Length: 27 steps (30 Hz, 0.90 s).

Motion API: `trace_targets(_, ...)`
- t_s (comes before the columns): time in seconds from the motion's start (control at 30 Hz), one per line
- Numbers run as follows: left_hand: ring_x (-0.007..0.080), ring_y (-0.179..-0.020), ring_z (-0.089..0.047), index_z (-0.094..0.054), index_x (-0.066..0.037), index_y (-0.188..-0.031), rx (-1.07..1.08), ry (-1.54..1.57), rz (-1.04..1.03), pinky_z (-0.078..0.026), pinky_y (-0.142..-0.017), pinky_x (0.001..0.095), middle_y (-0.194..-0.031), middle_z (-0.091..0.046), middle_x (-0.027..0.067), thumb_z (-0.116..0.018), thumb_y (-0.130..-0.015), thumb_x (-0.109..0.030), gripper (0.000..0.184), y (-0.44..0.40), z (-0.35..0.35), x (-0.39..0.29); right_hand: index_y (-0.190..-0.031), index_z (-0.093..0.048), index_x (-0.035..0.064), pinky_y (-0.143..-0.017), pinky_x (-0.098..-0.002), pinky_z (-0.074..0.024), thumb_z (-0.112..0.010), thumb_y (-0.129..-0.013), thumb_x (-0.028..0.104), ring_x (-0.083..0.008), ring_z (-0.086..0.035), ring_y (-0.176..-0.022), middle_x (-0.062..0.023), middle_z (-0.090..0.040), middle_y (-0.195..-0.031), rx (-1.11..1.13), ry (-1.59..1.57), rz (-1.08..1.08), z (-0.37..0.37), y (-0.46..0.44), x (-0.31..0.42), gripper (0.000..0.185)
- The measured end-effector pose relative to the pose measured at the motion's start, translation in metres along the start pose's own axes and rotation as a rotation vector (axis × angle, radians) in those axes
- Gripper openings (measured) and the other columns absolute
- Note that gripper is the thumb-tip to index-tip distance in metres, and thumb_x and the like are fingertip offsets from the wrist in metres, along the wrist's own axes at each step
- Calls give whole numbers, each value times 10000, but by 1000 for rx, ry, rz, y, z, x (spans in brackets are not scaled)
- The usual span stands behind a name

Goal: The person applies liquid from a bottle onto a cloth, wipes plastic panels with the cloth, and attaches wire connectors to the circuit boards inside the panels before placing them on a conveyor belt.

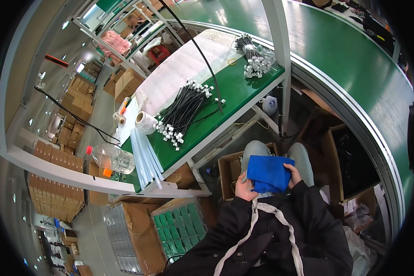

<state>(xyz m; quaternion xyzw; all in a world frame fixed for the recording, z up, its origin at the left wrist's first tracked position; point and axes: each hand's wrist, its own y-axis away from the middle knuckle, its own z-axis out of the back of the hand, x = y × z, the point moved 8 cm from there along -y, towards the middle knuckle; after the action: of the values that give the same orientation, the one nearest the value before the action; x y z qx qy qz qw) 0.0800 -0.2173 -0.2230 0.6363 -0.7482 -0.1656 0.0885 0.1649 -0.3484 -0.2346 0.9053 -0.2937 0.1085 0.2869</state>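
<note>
Pinching the blue cloth [270, 172] by its sides, left hand [246, 187] and right hand [294, 175] fingers; if either slackens, we could drop it.

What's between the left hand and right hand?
Blue cloth: the left hand holds one side and the right hand the other, in the head view.

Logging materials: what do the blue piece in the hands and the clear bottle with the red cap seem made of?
Blue piece: probably fabric, matte, since it folds softly and shows no glare.
Clear bottle: likely plastic, glossy, with see-through walls and bright highlights; glass remains possible.
</note>
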Motion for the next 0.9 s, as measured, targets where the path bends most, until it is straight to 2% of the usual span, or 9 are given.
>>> trace_targets(0.2, 308, -1198, -415, -443, -75, -1263, 77, 53, 25, -268, -1023, 463, -1284, -472, 130, -444, -844, -410, 536, 0, -1, 0, -1115, -533, -25, -872, -387, -472, -557, -822, 246, -256, -603, -942, -137, -605, -1058, 2, -4, -9, -1, 1, 0, 400)
trace_targets(0.6, 303, -1204, -409, -447, -73, -1256, 84, 58, 21, -263, -1027, 462, -1290, -465, 129, -441, -849, -392, 517, 4, -15, 3, -1104, -539, -18, -861, -375, -476, -562, -821, 233, -245, -607, -925, -128, -612, -1040, -5, -33, -15, 3, -1, -2, 379)
trace_targets(0.9, 311, -1209, -405, -444, -71, -1259, -5, 18, -4, -259, -1031, 464, -1297, -458, 136, -448, -844, -402, 531, 2, -2, 1, -1109, -536, -17, -861, -373, -476, -567, -818, 244, -247, -606, -927, -128, -609, -1045, -5, -24, -23, 1, 2, -1, 392)
